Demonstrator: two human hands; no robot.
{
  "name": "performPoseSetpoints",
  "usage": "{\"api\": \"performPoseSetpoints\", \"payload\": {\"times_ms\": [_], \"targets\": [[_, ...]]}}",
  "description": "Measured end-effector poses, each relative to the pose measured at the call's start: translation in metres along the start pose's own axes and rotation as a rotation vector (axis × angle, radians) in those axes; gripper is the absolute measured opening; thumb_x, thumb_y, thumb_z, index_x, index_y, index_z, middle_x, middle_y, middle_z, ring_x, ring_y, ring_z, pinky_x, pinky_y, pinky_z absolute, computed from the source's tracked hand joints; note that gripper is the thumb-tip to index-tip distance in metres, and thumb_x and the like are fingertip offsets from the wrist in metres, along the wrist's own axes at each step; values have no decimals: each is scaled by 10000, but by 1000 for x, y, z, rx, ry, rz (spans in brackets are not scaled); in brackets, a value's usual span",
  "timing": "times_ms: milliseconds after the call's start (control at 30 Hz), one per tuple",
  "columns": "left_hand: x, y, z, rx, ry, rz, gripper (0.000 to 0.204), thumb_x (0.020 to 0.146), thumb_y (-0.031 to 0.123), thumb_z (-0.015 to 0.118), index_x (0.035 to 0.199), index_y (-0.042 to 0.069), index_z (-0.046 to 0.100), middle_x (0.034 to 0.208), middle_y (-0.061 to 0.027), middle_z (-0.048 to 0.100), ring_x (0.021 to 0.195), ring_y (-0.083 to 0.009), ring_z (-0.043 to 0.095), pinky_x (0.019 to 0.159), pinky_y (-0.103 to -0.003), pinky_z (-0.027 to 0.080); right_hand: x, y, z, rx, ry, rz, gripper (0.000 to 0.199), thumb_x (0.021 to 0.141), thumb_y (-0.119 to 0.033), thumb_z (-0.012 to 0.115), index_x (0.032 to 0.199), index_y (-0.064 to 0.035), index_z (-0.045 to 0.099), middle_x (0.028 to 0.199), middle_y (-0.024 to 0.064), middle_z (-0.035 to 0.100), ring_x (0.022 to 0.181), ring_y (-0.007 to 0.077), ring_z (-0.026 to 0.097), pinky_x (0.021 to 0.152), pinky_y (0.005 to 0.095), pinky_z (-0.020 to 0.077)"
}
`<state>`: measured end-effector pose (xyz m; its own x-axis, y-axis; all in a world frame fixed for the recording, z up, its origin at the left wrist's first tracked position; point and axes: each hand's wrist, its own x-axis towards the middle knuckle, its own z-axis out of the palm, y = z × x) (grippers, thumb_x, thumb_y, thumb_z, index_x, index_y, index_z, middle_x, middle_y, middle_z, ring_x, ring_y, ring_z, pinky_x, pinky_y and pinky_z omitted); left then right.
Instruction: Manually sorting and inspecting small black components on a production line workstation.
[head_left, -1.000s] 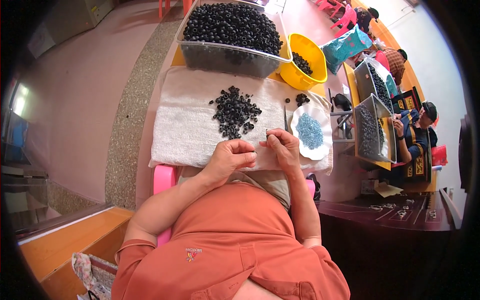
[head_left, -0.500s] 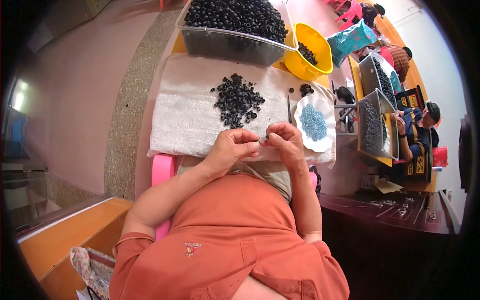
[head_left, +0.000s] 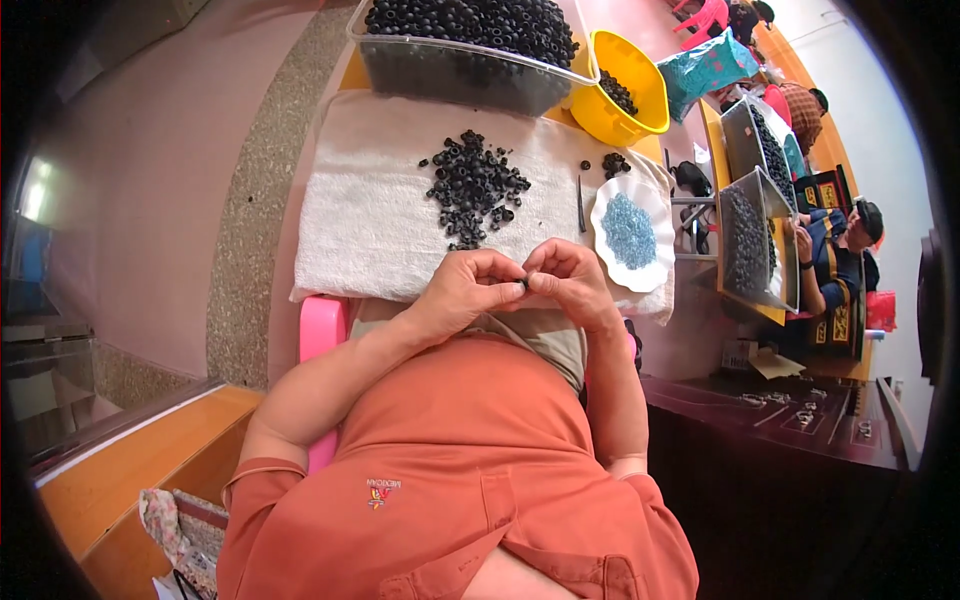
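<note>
My left hand [head_left: 462,290] and my right hand [head_left: 575,284] meet at the near edge of a white towel [head_left: 365,200]. Both are closed, thumb against fingers, on a small black part [head_left: 525,284] mostly hidden by the fingertips. Just beyond them lies a loose pile of small black ring-like parts [head_left: 468,190]. Right of my right hand stands a white scalloped plate [head_left: 655,278] holding tiny clear bluish pieces [head_left: 630,232]. A slim dark tool [head_left: 580,204] lies beside the plate, with a small cluster of black parts [head_left: 615,165] beyond it.
A clear plastic bin [head_left: 465,80] full of black parts stands at the far edge, beside a yellow bowl [head_left: 650,100] holding more. A pink chair arm [head_left: 322,330] is at my left. On the right, a co-worker [head_left: 835,250] sits by another clear bin [head_left: 745,235].
My hands have come together; the fingertips, apart before, now meet around the small black part. The whole view has shifted slightly, with the towel and bins appearing a little higher.
</note>
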<state>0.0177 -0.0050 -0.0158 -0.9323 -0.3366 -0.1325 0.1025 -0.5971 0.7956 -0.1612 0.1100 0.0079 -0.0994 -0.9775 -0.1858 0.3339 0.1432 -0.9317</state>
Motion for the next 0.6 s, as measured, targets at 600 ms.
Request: {"api": "performPoseSetpoints", "payload": {"times_ms": [600], "targets": [[-1, -2, 0, 80, -20, 4, 139, 868, 20, 692, 947, -2, 580, 870, -66, 651, 789, -133, 659, 714, -266, 561, -6, -13, 8, 8, 31, 149, 117, 857, -11, 703, 935, 35, 629, 899, 61, 655, 827, 127, 662, 777, 275, 588]]}}
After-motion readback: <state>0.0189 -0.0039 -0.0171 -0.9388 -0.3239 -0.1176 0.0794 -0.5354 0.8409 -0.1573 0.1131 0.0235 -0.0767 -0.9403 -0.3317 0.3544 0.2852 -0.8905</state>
